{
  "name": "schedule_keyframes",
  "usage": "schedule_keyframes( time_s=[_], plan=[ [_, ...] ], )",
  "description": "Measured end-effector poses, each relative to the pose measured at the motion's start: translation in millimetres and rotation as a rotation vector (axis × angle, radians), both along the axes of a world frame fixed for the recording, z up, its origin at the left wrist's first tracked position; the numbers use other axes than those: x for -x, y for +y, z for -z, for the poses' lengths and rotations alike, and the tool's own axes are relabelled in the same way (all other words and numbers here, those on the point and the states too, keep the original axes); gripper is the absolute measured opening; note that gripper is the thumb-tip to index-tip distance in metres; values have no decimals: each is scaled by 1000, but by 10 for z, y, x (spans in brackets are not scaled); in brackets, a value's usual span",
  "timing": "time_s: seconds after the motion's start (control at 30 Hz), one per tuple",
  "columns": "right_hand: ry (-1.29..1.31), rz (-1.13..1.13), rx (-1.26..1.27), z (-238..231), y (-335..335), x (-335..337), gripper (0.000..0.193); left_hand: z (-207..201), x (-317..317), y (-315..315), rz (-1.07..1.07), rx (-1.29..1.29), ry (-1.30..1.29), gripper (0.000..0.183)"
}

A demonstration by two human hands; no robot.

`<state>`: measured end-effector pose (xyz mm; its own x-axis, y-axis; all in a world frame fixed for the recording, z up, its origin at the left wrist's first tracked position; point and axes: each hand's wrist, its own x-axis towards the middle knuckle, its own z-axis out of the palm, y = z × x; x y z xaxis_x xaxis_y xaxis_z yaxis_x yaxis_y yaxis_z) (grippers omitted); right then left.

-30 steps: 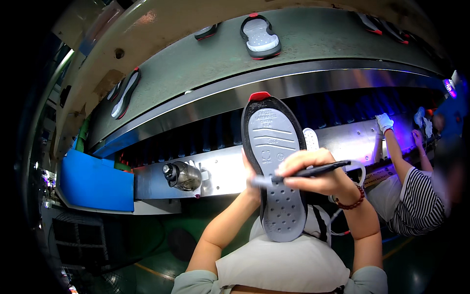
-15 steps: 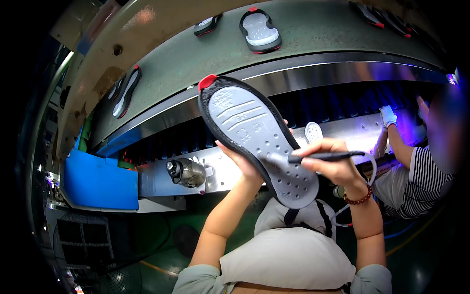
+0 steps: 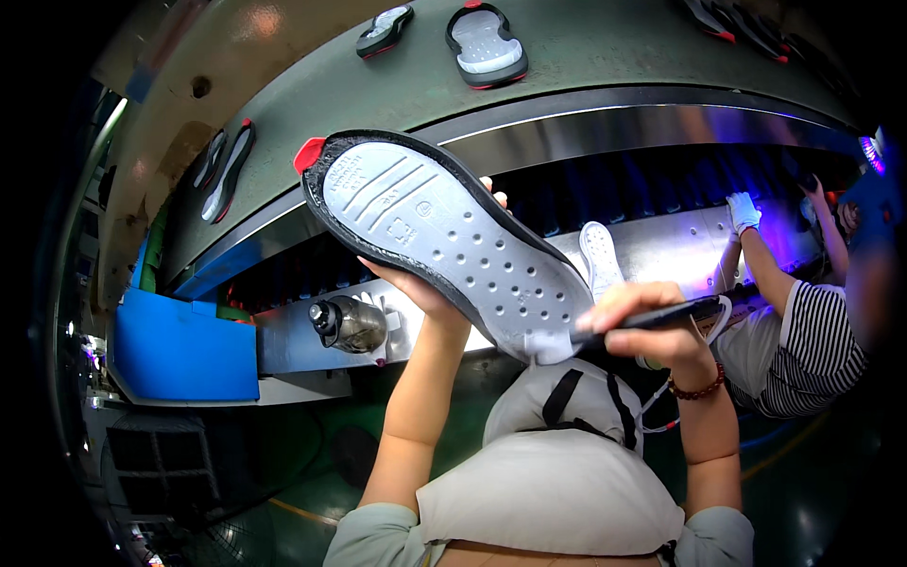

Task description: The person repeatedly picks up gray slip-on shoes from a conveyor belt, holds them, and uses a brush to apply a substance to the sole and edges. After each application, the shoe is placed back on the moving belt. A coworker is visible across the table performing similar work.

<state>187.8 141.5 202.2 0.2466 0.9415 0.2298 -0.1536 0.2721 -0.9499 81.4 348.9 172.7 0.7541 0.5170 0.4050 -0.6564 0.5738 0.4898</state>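
My left hand [image 3: 420, 288] is closed round a shoe sole [image 3: 444, 250] from beneath, its fingertips showing past the far edge. The sole has a black rim, a red tip at the upper left, and a light grey inner face with grooves and small holes, turned up towards me. In my right hand [image 3: 666, 348] is a slim black-handled brush [image 3: 666, 316] with a pale hose at its back end. Its whitish head touches the sole's lower right end, close to the rim.
Beyond a metal edge, a green conveyor belt [image 3: 605, 57] carries several soles, including a grey-and-black one [image 3: 487, 47]. A dark bottle [image 3: 350, 324] and a small white sole-shaped piece [image 3: 599, 253] rest on the metal shelf. At right works a person in a striped garment [image 3: 803, 326], one hand gloved [image 3: 743, 210].
The sole has swung left and tilted further, its red tip now farther left. The brush has slid from the sole's middle right to its lower right end.
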Motion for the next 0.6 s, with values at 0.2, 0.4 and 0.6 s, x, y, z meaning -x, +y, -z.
schedule_keyframes(
  time_s=[0.2, 0.4, 0.6],
  plan=[
    [-257, -111, -102, 36, -54, -55, 19, 15, 0, 23, 57, 28, -34, 109],
    [-343, 117, 51, 166, -42, -50, 18, -12, -11, -33, 22, 51, 58, 108],
    [185, 22, 50, 267, -107, -119, 16, -147, 0, -109, 89, 107, 92, 107]
  ],
)
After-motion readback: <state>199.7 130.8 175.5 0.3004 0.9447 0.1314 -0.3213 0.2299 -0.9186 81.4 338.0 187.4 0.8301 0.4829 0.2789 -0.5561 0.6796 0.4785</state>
